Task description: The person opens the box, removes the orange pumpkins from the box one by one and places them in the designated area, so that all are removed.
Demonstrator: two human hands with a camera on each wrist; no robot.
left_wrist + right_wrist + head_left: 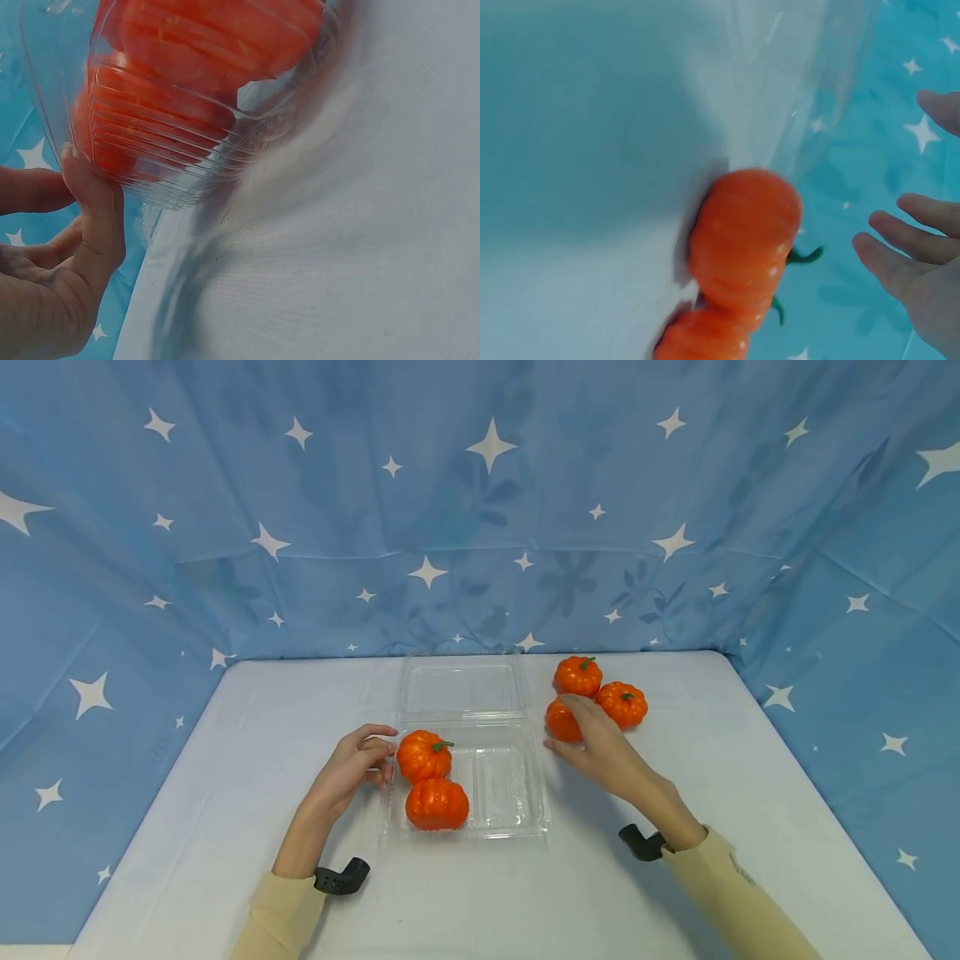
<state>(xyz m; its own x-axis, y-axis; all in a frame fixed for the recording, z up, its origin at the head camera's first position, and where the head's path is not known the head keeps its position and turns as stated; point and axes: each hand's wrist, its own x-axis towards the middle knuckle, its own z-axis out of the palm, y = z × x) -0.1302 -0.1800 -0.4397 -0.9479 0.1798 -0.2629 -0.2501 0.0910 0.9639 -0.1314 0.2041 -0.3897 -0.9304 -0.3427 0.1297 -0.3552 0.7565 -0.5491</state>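
Note:
A clear plastic clamshell box lies unfolded, its lid spread toward the back. Two orange toy pumpkins, a rear one and a front one, sit in its left side. At the box's left edge, my left hand pinches the rim; the left wrist view shows the thumb against the plastic. To the right of the box, my right hand hovers over a pumpkin, partly covering it. In the right wrist view its fingers are spread apart from the pumpkins.
Two more pumpkins, one at the back and one to the right, stand beside the pumpkin under my right hand. A white cloth covers the table. Behind it hangs a blue star-patterned curtain.

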